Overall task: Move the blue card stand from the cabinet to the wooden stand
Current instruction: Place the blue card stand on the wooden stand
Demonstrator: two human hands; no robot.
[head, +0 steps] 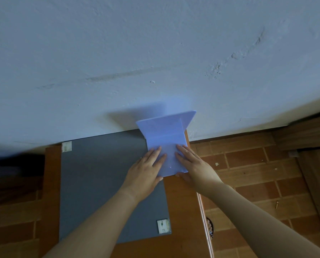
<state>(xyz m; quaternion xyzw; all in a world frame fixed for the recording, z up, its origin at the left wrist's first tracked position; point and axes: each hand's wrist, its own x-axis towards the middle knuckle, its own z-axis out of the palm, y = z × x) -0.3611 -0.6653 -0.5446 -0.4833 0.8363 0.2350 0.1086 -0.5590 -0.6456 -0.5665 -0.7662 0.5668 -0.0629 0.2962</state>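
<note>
Our left hand (146,172) and right hand (192,164) pinch the front flap of the pale blue folded plastic card stand (164,131), which we fear may flex and slip.

1 wide-angle view, worn on the person's head, looks forward and steeply down from close above a grey-panelled wooden top (103,183). It faces the pale wall (155,53), and the brick floor (257,174) shows below at right.

card stand (166,146): far right corner of cabinet top (181,211), against wall (155,53)
panel (99,183): on cabinet top, under card stand's left part
</note>
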